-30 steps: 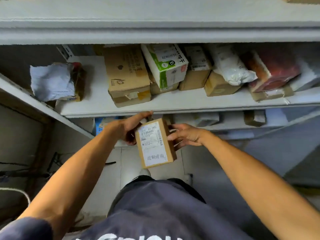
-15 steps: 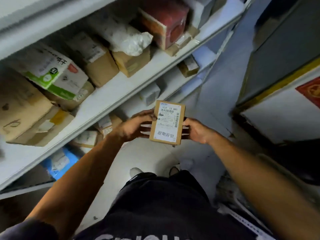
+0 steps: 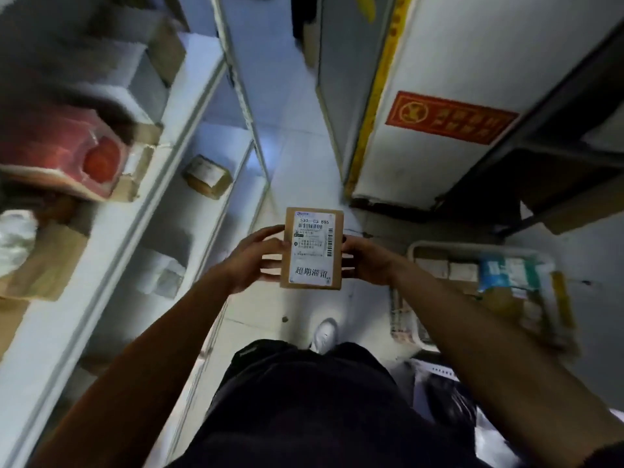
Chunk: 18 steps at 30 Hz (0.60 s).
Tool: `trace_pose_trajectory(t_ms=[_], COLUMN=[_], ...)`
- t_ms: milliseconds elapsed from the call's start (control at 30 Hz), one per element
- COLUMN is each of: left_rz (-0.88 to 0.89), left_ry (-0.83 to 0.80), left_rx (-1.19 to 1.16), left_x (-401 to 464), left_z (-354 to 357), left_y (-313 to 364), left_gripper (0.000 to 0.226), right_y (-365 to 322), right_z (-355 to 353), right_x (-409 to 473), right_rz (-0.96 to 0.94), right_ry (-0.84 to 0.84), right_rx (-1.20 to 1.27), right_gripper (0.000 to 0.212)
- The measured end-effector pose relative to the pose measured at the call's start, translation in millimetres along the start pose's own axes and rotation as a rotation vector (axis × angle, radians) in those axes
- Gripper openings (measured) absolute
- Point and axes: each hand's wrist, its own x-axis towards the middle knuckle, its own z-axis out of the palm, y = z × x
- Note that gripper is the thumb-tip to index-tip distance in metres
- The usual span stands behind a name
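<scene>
Shelving (image 3: pixel 182 106) now lies at 9 o'clock instead of ahead, because the person has turned away. The parcel (image 3: pixel 312 248) stays central, its side edges gripped by the left hand (image 3: pixel 256 261) and right hand (image 3: pixel 363 261). The likely destination is the cart (image 3: pixel 439 244) at 3 o'clock.

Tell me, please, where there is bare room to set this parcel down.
For the parcel, the lower shelf is bare between the small box and the white packet. The upper shelf by the red box and the cart are crowded.
</scene>
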Motion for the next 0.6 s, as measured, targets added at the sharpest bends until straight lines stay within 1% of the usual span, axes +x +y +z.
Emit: trace_pose_trajectory(t_ms=[67,133,200,267,300,400,467,533,600], left_rz=[-0.023,-0.038,-0.058,-0.086,-0.105,-0.152,-0.171,-0.198,-0.212], left_ry=[-0.072,-0.156,-0.239,-0.322,-0.359,-0.473,-0.548,-0.627,-0.707], left_rx=[0.075,0.153,0.222,0.292,0.326,0.443,0.525,0.600,0.683], left_x=[24,46,69,94,106,143,168,192,211], left_z=[25,50,74,98,111,154,183,211,239], left_y=[17,33,46,57,62,80,91,102,115], left_gripper=[0.049,0.058,0.060,0.056,0.055,0.044,0.040,0.042,0.044], right_y=[3,8,15,24,29,41,47,50,47], right_z=[-27,-48,-66,-82,-90,-112,-127,-139,-147], right_x=[-14,-29,-42,-53,-57,-67,-72,-76,-81], right_rz=[-0.034,-0.057,-0.076,-0.105,-0.123,-0.147,-0.159,-0.183,-0.210], right_ry=[0.068,0.154,0.238,0.306,0.339,0.473,0.561,0.630,0.691], right_rx=[0.082,0.173,0.246,0.322,0.367,0.520,0.607,0.687,0.767], right_gripper=[0.033,0.035,0.044,0.056,0.057,0.055,0.046,0.035,0.032])
